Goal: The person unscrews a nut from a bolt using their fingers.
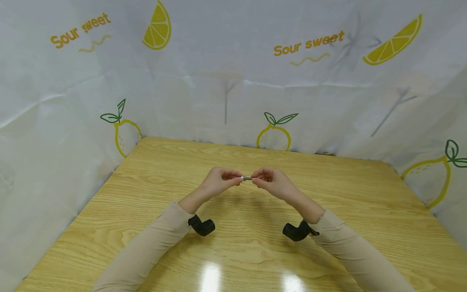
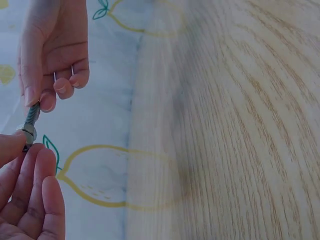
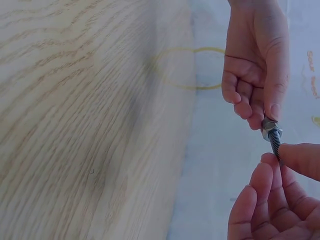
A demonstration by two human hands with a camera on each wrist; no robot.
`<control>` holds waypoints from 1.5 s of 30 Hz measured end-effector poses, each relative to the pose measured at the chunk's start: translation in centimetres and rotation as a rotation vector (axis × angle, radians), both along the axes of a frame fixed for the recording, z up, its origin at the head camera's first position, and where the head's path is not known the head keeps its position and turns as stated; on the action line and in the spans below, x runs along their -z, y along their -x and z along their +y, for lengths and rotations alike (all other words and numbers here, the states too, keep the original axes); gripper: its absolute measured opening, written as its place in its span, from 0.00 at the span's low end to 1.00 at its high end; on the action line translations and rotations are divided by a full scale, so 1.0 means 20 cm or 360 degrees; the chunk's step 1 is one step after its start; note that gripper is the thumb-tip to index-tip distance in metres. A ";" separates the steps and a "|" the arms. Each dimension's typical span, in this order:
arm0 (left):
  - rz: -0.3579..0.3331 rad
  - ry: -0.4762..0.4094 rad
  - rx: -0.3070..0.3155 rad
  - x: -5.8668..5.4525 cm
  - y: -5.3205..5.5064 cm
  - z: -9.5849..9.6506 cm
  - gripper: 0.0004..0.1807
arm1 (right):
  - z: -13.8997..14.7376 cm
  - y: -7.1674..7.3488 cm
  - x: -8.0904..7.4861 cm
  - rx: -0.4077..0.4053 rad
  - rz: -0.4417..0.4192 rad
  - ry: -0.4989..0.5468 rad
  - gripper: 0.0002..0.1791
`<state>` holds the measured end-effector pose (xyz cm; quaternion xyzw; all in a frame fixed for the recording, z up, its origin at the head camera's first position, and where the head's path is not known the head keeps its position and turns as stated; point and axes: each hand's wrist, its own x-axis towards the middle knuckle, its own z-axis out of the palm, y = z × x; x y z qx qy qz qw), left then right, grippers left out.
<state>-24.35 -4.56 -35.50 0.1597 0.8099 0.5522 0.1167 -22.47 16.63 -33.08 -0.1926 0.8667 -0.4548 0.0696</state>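
Desk (image 1: 248, 247): wood grain, two glare patches (image 1: 210, 278) near side. White lemon-print sheet (image 1: 197, 101) behind and both sides, creased.

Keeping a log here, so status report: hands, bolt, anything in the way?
Left hand pinching bolt by hex end. Right hand pinching threaded end. Bolt held above table. No obstruction visible.

Head view faces forward and down; closer wrist views share the bolt (image 3: 275, 140)

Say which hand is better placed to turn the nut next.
Probably the left hand: it is nearer the nut, while the right hand pinches the threaded end of the bolt.
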 end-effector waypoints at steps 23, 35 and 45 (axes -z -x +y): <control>0.0170 -0.0080 0.0069 -0.03 -0.07 0.01 0.16 | -0.06 -0.06 -0.01 0.0024 -0.0002 0.0075 0.14; 0.0185 -0.0098 0.0043 -0.03 -0.08 0.02 0.15 | -0.07 -0.05 0.00 0.0015 0.0018 0.0155 0.19; 0.0190 -0.0099 0.0051 -0.03 -0.08 0.01 0.15 | -0.07 -0.05 -0.01 0.0031 -0.0003 0.0020 0.17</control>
